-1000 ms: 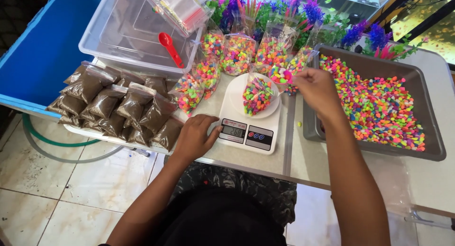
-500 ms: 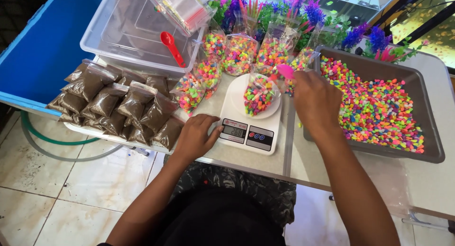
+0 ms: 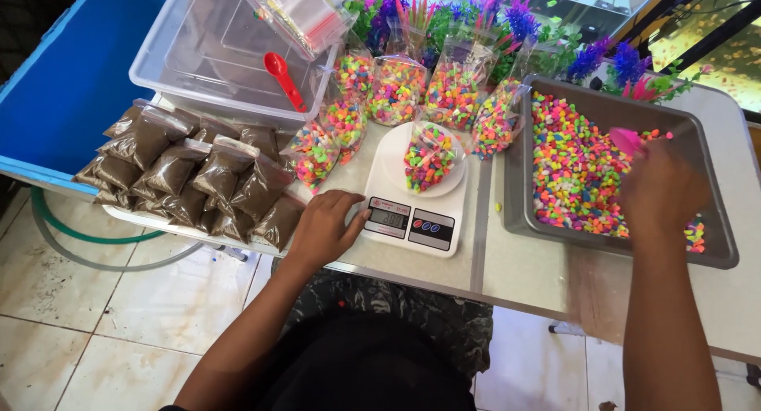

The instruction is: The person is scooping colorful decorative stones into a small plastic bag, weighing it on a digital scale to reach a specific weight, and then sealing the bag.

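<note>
One bag (image 3: 428, 159) of coloured gravel sits on the scale (image 3: 416, 191), near the table's front edge, open mouth up and leaning a little, and that is my first worry. From what I can see it stands on its own with nothing steadying it, so a nudge to the scale could tip it and send gravel over the plate and the table.

My left hand (image 3: 326, 227) rests palm down at the scale's left front corner, fingers loosely spread, the thumb touching or just beside the display end. Pressing there would, I judge, throw off the reading or shift the scale under the bag.

My right hand (image 3: 659, 191) is over the grey tray (image 3: 717, 252) at the table's right side, wrist turned in, fingers curled round a pink scoop (image 3: 628, 140) whose bowl pokes out toward the tray's back edge. I can't tell whether the scoop is loaded. If it is, the carry from tray to bag crosses the tray's rim and a bare strip of table, and loose pieces could drop there; one stray piece already lies just beside the rim.

The filled bags (image 3: 396, 90) stand crowded behind the scale, close enough that a wide swing could knock them.
</note>
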